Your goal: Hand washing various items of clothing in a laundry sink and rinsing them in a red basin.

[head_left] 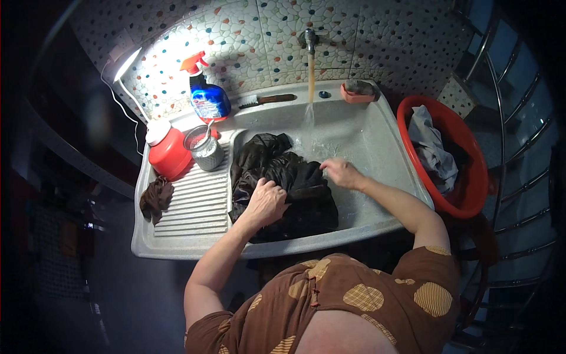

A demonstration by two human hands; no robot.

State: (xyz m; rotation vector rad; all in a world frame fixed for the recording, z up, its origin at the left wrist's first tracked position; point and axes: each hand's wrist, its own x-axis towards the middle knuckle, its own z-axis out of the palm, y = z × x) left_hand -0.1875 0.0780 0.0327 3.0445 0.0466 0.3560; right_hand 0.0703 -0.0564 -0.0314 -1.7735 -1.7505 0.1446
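A wet black garment (295, 180) lies bunched in the left part of the grey sink basin (371, 159), against the ribbed washboard. My left hand (266, 203) is closed on its near left part, with fingers curled into the cloth. At the garment's right edge, my right hand (342, 174) pinches the fabric between its fingertips. Water runs from the wall tap (311, 44) and splashes into the basin just beyond the garment.
On the ribbed washboard (191, 209) stand a red jug (170, 153), a glass jar (206, 154) and a crumpled brown cloth (156, 199). Along the back rim sit a blue spray bottle (209, 100), a brush (267, 101) and a pink soap dish (357, 96). A red tub (407, 138) with clothes stands right.
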